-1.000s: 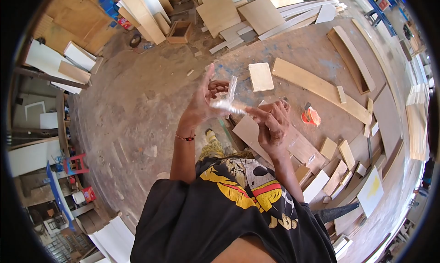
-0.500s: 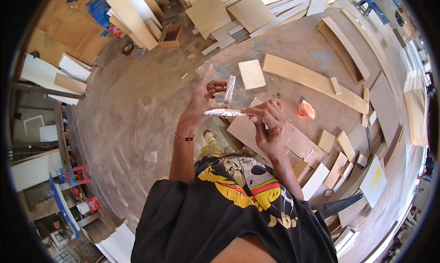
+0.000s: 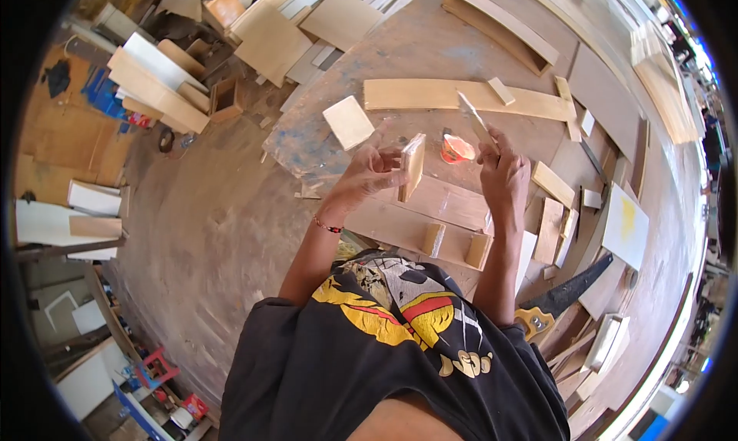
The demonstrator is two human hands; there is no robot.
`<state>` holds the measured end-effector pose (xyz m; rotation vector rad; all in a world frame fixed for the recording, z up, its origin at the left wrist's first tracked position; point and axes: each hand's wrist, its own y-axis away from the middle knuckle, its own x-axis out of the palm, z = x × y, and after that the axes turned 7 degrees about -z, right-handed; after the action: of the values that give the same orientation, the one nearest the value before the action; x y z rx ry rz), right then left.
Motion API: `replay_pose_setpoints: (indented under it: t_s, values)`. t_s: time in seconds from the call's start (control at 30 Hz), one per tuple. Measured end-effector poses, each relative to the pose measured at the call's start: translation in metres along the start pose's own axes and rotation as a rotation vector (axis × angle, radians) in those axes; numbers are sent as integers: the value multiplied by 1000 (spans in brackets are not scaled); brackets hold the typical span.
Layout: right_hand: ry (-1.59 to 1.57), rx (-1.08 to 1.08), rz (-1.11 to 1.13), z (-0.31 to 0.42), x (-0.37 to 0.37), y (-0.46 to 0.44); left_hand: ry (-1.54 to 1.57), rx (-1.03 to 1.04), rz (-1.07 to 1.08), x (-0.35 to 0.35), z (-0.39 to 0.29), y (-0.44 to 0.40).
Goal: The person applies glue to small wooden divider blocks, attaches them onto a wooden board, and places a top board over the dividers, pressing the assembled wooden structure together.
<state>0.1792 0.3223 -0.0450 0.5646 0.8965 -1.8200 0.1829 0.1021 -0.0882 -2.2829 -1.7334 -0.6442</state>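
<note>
My left hand (image 3: 370,173) grips a small flat wooden block (image 3: 413,172) by its side, holding it upright above the bench. White paste shows along the block's top edge. Raised to the right, my right hand (image 3: 505,168) is closed on a thin flat stick (image 3: 473,118) that points up and left, with white paste near its tip. The stick and the block are apart. Between and beyond the hands sits a small red-orange tub (image 3: 458,149) with pale residue. Below lies a reddish-brown board (image 3: 442,203) with two small wooden blocks near its front edge, one of them here (image 3: 433,239).
A long pale board (image 3: 430,95) lies across the bench beyond the tub, and a square piece (image 3: 348,123) is at its left. A handsaw (image 3: 565,293) rests near my right elbow. Offcuts surround it. Panels (image 3: 273,45) are stacked at far left.
The stick has come away from the block and risen to the right with my right hand. My left hand now holds the block more upright. The view has swung right over the bench.
</note>
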Motion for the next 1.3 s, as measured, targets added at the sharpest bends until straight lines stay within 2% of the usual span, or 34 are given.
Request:
replay_pose_setpoints:
  t_s: [0.07, 0.2, 0.27, 0.5, 0.57, 0.67, 0.73, 0.8, 0.9, 0.97, 1.1, 1.17, 1.3]
  values:
    - [22, 47, 13, -17, -8, -4, -27, -92, 0, 1, 2, -1]
    - [149, 93, 99, -32, -16, -6, -67, -100, -70, -17, 22, -2]
    - [234, -113, 53, -44, -12, -5, -108, -112, -119, -30, 31, -2]
    - [407, -188, 167, -52, 10, -15, -25, -143, -164, -26, 42, -2]
    - [599, -233, 349, -53, 23, -22, 31, -202, -153, -12, 43, -10]
    - [510, -264, 296, -58, 42, -20, 62, -269, -78, -4, 57, -27]
    - [490, -289, 285, -53, 48, -19, 36, -288, -104, 9, 57, -32]
    - [473, -307, 274, -54, 52, -19, 68, -316, -24, 13, 57, -35]
    - [415, -346, 221, -59, 58, -25, 63, -322, -55, 14, 59, -33]
    - [415, -278, 366, -62, 60, -30, 59, -334, -72, 8, 59, -30]
    - [298, -131, 413, -42, 44, -24, 52, -352, -135, -3, 51, -19]
    - [301, -413, -6, -48, 46, -17, 72, -361, -165, -9, 51, -11]
    - [268, -445, -81, -39, 40, -13, 160, -362, -180, -18, 56, 3]
